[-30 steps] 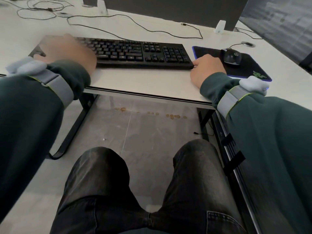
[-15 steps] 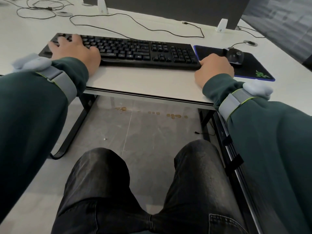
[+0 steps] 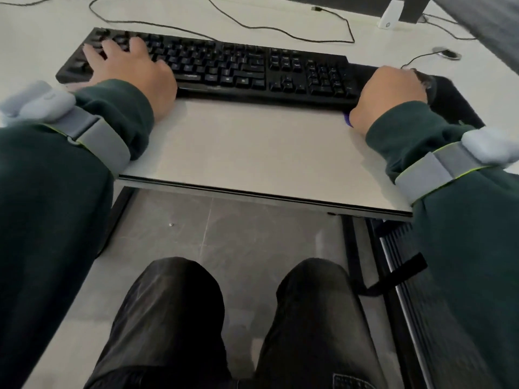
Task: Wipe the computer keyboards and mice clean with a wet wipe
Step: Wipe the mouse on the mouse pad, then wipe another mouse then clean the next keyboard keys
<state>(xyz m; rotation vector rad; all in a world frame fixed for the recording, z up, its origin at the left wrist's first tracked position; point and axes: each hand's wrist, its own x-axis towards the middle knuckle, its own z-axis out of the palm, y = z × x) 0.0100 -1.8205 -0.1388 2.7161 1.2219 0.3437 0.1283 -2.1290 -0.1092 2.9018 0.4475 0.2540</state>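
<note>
The keyboard point(image 3: 238, 68) lies across the white desk point(image 3: 252, 150) in front of me, its right end meeting the dark mouse pad point(image 3: 455, 102). My left hand point(image 3: 132, 71) rests flat on its left keys, fingers straight and spread, gripping nothing. My right hand point(image 3: 387, 94) sits knuckles-up on the pad, right against the half-hidden mouse point(image 3: 425, 81); its fingers curl out of sight, so I cannot tell whether they hold anything.

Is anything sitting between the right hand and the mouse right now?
Nothing visible does. The right hand lies on the mouse pad at the right end of the keyboard, right up against the mouse, which shows just past its knuckles.
</note>
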